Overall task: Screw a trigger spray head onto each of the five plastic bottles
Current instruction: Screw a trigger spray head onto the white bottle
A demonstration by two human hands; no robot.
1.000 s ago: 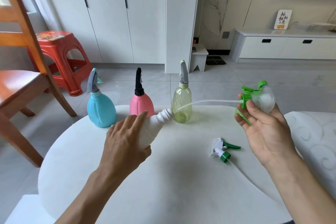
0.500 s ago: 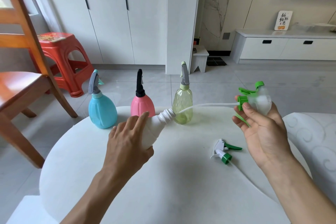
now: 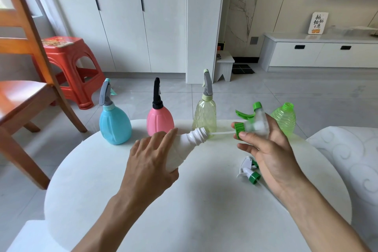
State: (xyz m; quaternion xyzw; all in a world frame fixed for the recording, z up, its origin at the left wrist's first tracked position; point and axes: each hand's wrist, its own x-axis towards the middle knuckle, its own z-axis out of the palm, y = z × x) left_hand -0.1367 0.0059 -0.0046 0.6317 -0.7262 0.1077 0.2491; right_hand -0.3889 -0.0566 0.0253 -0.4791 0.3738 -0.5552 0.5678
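My left hand [image 3: 150,166] grips a white bottle [image 3: 187,145], tilted with its threaded neck pointing right. My right hand [image 3: 270,153] holds a clear spray head with green collar and trigger [image 3: 252,122]; most of its white dip tube is inside the bottle neck, a short stretch showing. A second spray head, white with green collar [image 3: 248,171], lies on the round white table [image 3: 143,210] under my right hand. At the table's far edge stand a blue bottle [image 3: 115,125], a pink bottle [image 3: 159,121] and a pale yellow-green bottle [image 3: 204,116], each with a spray head on. A green bottle [image 3: 284,118] with no head stands behind my right hand.
A wooden chair [image 3: 22,92] stands left of the table, with a red plastic stool [image 3: 69,67] behind it. White cabinets, a white pillar and a small white step stool [image 3: 224,65] are across the tiled floor. A white patterned cushion [image 3: 351,159] lies to the right.
My right hand has moved left toward the white bottle, sliding the dip tube deeper into its neck. The green bottle behind it has come into view.
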